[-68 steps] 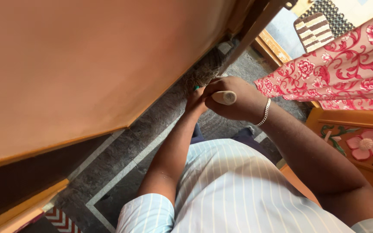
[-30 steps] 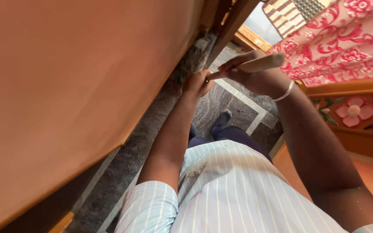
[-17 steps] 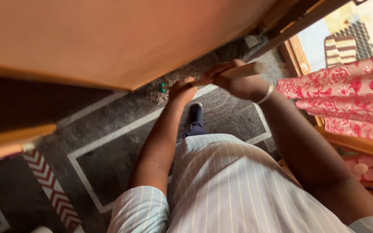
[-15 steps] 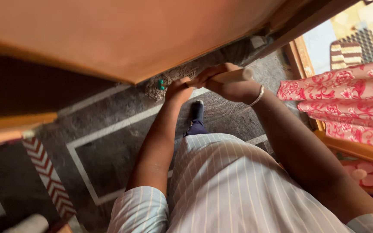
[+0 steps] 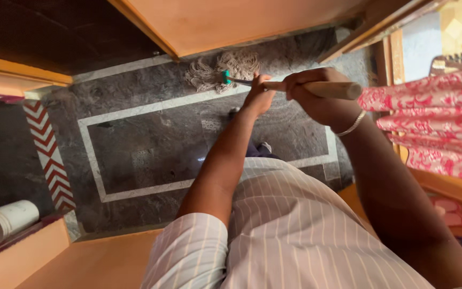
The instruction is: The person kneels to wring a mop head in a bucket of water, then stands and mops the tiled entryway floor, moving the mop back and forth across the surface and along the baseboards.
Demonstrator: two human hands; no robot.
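Down on the grey stone floor (image 5: 151, 155), close to its far edge where an orange wooden panel (image 5: 231, 21) rises, lies the stringy head of a mop (image 5: 217, 72), its pale cords spread flat against the stone. From the head-worn view, a teal collar joins the cords to a wooden handle (image 5: 322, 89) that runs back toward the person. The left hand (image 5: 258, 96) is wrapped around the handle low down, just behind the teal collar, fingers curled shut on it. The right hand (image 5: 316, 96) clasps the same handle higher up, near its rounded end, fist closed tight; a silver bracelet (image 5: 351, 126) sits on that wrist. Both arms reach out from a pale striped shirt (image 5: 290, 230). White inlaid lines frame a rectangle on the floor, and the mop head rests just beyond the far line. A red-and-white chevron strip (image 5: 49, 155) crosses the floor near its left edge, with a white bucket (image 5: 4, 222) beside it. Pink floral cloth (image 5: 429, 128) hangs along the right edge.
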